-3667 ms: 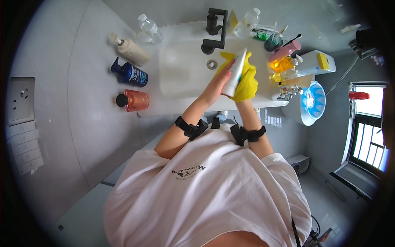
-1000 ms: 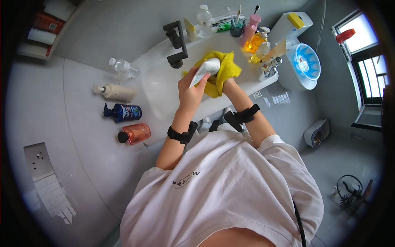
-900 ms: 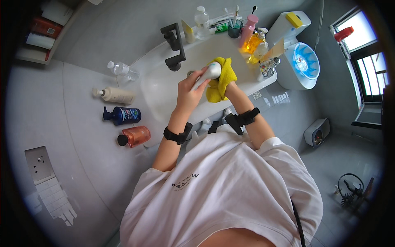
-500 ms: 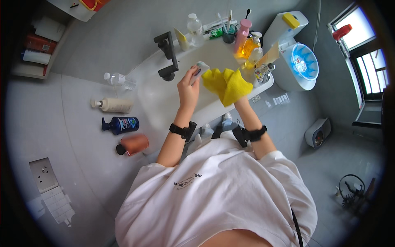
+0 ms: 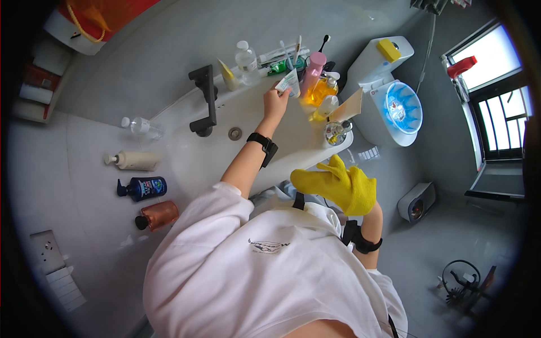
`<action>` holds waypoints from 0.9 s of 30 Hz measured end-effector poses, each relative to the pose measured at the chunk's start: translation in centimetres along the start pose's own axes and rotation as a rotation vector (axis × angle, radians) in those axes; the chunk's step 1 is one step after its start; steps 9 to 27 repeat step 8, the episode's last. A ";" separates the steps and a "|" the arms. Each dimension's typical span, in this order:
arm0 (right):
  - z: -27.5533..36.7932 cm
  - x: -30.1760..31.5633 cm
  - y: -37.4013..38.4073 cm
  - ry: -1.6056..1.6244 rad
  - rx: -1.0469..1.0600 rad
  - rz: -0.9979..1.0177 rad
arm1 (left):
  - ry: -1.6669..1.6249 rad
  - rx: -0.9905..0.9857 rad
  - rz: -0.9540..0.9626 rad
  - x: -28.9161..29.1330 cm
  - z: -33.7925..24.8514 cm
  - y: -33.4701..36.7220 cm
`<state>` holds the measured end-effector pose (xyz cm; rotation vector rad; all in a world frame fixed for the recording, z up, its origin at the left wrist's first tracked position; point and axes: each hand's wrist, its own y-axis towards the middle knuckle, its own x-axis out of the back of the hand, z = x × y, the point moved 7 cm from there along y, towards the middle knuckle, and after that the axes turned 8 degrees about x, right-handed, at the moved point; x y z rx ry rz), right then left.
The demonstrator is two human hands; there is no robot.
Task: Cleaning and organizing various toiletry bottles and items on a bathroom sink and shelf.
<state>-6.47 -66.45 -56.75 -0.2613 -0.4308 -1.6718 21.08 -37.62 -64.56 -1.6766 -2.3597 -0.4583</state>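
Observation:
My left hand (image 5: 275,103) reaches over the basin and is closed on a small pale squeeze tube (image 5: 289,83). The tube is held tilted in front of the toothbrush cup, which it partly hides, beside a pink bottle (image 5: 313,70). My right hand is inside a yellow cloth mitt (image 5: 338,186), held near my body at the basin's front edge. Finger-like folds of the mitt point left and up, but the fingers themselves are hidden. The white basin (image 5: 225,160) has a black faucet (image 5: 205,101) on its far left side.
Along the far rim stand a clear bottle (image 5: 246,62), a yellowish tube (image 5: 227,76) and an orange pump bottle (image 5: 322,90). Several bottles, including a blue pump bottle (image 5: 143,188), line the left. A toilet (image 5: 375,67) with a blue-lit bowl is at right.
My left hand has carried the tube away from my body toward the far rim, beside the toothbrushes. The mitted right hand has drawn back toward me, off the basin. The whole view has shifted.

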 end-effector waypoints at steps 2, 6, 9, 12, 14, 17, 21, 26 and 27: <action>-0.4 1.6 -0.8 0.057 -0.097 -0.017 | -0.001 -0.003 -0.007 -1.8 0.8 0.6; 3.0 3.2 0.0 -0.110 -0.041 -0.062 | -0.091 0.010 -0.065 -4.4 1.8 1.6; 8.9 4.6 -3.9 -0.322 0.112 -0.033 | -0.119 0.002 -0.101 -4.5 3.7 2.3; 8.9 4.6 -3.9 -0.322 0.112 -0.033 | -0.119 0.002 -0.101 -4.5 3.7 2.3; 8.9 4.6 -3.9 -0.322 0.112 -0.033 | -0.119 0.002 -0.101 -4.5 3.7 2.3; 8.9 4.6 -3.9 -0.322 0.112 -0.033 | -0.119 0.002 -0.101 -4.5 3.7 2.3; 8.9 4.6 -3.9 -0.322 0.112 -0.033 | -0.119 0.002 -0.101 -4.5 3.7 2.3; 8.9 4.6 -3.9 -0.322 0.112 -0.033 | -0.119 0.002 -0.101 -4.5 3.7 2.3; 8.9 4.6 -3.9 -0.322 0.112 -0.033 | -0.119 0.002 -0.101 -4.5 3.7 2.3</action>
